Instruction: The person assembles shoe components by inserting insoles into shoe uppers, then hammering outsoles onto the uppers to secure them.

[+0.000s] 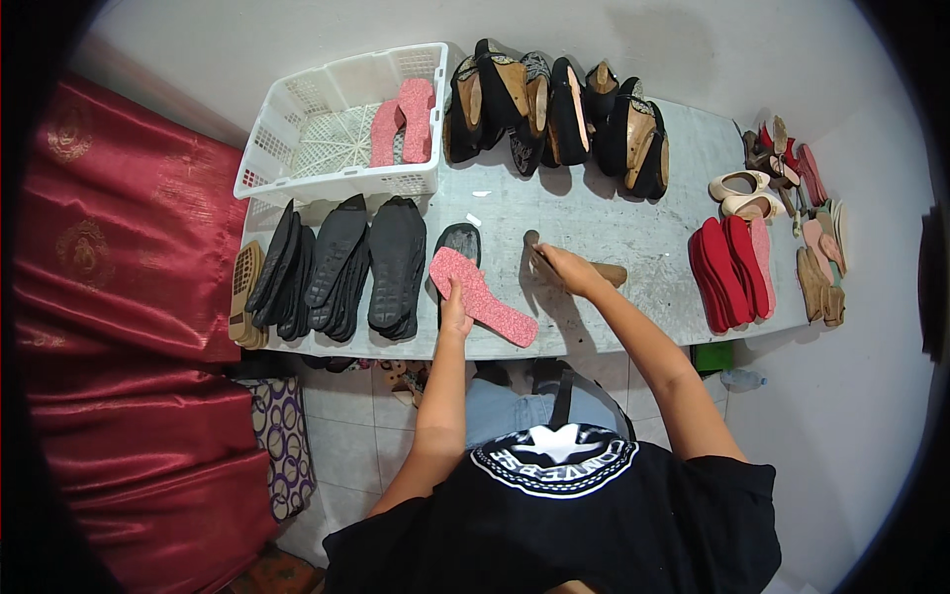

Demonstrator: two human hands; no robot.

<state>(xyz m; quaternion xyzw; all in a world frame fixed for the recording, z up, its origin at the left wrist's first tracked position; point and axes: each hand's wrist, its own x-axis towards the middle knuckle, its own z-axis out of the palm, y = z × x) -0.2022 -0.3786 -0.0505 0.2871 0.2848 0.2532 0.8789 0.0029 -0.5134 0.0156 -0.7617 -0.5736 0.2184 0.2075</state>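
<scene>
- Holding a pink insole [483,296] in my left hand [456,309], I have my fingers closed around its near edge, close to the heel end at the upper left.
- It is a flat, long, foot-shaped piece, speckled pink all over with a grainy, glittery look, and it lies slantwise over the front part of the grey table [614,223], its toe end pointing down to the right.
- Just behind it, partly covered by it, sits a black sole [459,241] with a rounded end.
- My right hand [567,268] is curled shut around a wooden-handled tool [577,265] lying on the table just to the right of the insole; its dark tip pokes out to the upper left of my fist and the brown handle to the right.
- To the left, stacks of black soles [341,265] lean in overlapping rows, with a tan ridged sole [243,292] at the far left edge.
- Behind those, a white plastic basket [297,134] holds two more pink insoles [406,121].
- Along the back of the table stands a row of black and tan wedge shoes [559,114].
- At the right end lie red insoles [727,269], with cream heeled shoes [742,193] and a mix of other shoe pieces [819,252] beyond them.
</scene>
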